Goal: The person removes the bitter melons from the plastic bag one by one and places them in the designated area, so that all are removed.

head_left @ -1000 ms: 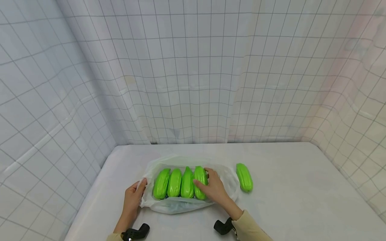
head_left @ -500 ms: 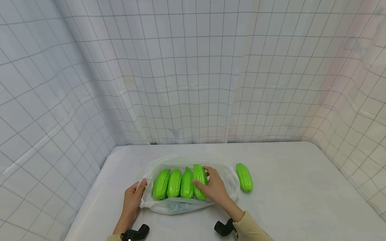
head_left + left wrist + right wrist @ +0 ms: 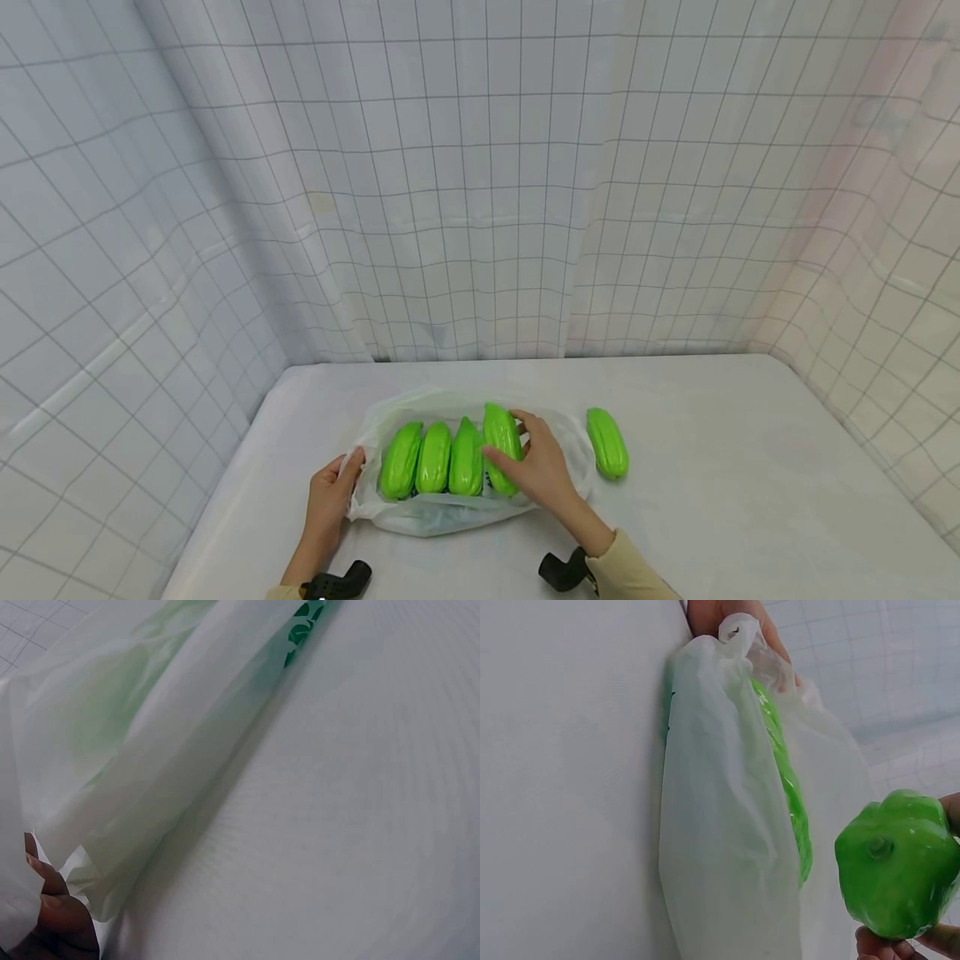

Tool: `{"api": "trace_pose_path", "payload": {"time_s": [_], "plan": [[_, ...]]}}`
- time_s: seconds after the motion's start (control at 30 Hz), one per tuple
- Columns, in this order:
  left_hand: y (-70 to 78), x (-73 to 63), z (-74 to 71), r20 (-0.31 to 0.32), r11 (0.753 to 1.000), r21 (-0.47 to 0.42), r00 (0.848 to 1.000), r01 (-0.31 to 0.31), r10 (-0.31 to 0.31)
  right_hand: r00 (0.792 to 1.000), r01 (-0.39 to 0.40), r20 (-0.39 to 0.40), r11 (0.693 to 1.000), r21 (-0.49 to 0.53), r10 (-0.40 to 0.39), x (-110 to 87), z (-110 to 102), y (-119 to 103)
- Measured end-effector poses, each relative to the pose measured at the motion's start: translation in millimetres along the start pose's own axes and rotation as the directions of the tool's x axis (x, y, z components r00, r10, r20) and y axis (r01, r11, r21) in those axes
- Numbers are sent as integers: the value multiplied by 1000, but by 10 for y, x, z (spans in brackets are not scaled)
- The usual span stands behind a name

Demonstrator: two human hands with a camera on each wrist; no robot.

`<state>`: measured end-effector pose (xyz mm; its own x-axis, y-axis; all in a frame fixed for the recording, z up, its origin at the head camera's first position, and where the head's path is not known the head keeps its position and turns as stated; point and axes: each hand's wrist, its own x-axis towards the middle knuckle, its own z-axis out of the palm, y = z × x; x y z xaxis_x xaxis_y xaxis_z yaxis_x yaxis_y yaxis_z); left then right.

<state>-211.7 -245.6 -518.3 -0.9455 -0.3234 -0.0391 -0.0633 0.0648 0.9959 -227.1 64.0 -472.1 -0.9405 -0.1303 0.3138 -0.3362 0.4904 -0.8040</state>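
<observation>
A translucent white plastic bag (image 3: 420,518) lies with its mouth spread wide. My left hand (image 3: 328,493) pinches its left edge, and in the left wrist view the thumb and fingers (image 3: 64,915) press into the film. Three glossy green bitter melons (image 3: 434,458) lie side by side inside. At the bag's right, my right hand (image 3: 542,463) grips another bitter melon (image 3: 501,435) between thumb and fingers, tilted with its far end raised. The right wrist view shows that bitter melon's (image 3: 900,862) lumpy end with a small stem nub, held above the bag.
One more bitter melon (image 3: 607,443) lies on the white tabletop (image 3: 720,467) just right of the bag. White grid-patterned curtains (image 3: 465,183) stand behind the table and on both sides. A black device (image 3: 564,570) is strapped to each wrist.
My right hand has lifted the rightmost bitter melon a little, up and away from the others, opening a gap beside it. The left hand keeps its hold on the bag.
</observation>
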Motion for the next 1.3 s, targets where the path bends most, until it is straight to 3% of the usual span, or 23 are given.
{"api": "trace_pose_path", "payload": {"time_s": [0.53, 1.3], "plan": [[-27, 3, 6, -28, 1000, -13, 1000, -1, 0, 994, 50, -96, 998, 48, -45, 20, -122, -32], [-28, -4, 2, -13, 1000, 1, 1000, -24, 24, 978, 71, -198, 997, 40, -61, 30, -355, -19]]}}
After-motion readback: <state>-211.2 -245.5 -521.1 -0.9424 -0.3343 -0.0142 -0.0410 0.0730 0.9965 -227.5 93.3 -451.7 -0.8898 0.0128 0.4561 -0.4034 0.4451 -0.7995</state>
